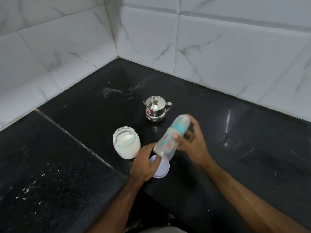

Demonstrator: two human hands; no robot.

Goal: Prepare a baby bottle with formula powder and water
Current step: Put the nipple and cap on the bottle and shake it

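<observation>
Gripping tilted bottle [170, 138]: right hand [191, 142] around middle, left hand [144, 161] at base, above lid [161, 167]; jar [126, 142] open, near counter's [67, 148] front edge.

No text, number or brand can be read with certainty; a pink sticker [149, 112] is carried on the body of the steel pot [156, 109], and a smaller label is seen lower on it, but the print on both is too small to be made out; coloured markings are borne by the baby bottle [169, 140], blurred and illegible.
</observation>
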